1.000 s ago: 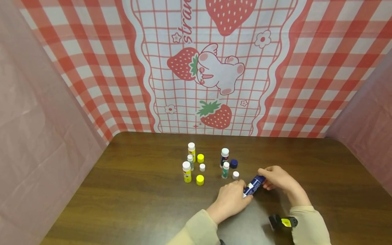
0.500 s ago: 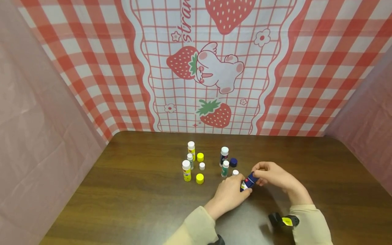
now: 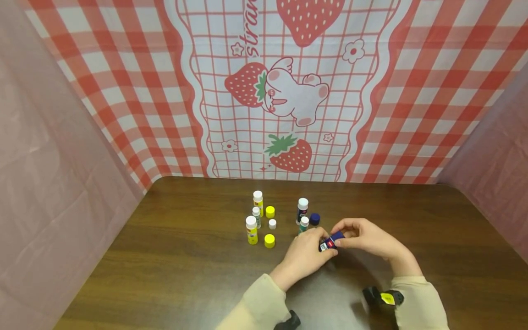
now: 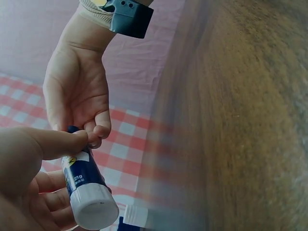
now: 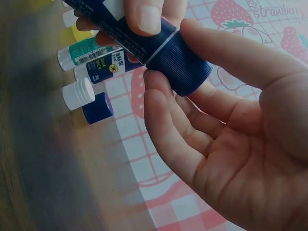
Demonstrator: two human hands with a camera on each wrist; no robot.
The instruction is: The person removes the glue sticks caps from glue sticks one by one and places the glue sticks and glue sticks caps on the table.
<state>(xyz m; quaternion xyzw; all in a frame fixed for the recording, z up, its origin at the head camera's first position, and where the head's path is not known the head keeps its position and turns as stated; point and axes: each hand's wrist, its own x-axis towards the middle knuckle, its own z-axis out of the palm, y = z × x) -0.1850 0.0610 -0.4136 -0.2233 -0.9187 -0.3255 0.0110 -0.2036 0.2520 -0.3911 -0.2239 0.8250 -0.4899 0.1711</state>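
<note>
A dark blue glue stick [image 3: 327, 245] is held at a slant between both hands above the table. My left hand [image 3: 304, 254] grips its body, the thumb lying across the label, and its white base [image 4: 96, 207] points at the left wrist camera. At the opposite end my right hand [image 3: 371, 240] pinches the ribbed blue cap [image 5: 180, 65] between thumb and fingers; the cap sits on the tube. Just behind the left hand stand a green glue stick [image 3: 304, 223] and another navy one [image 3: 302, 210]. A loose navy cap [image 3: 315, 219] and a white cap [image 5: 78, 94] lie near them.
To the left stand two yellow glue sticks [image 3: 252, 233] and a small white-topped one [image 3: 256, 217]. Beside them sit two yellow caps [image 3: 269, 241] and a white cap [image 3: 272, 224]. A checked strawberry cloth [image 3: 288, 151] hangs behind the brown table [image 3: 165, 256].
Both hands have brought the blue glue stick left and slightly away from me, and more of its label shows. The left hand now covers the white cap in the head view.
</note>
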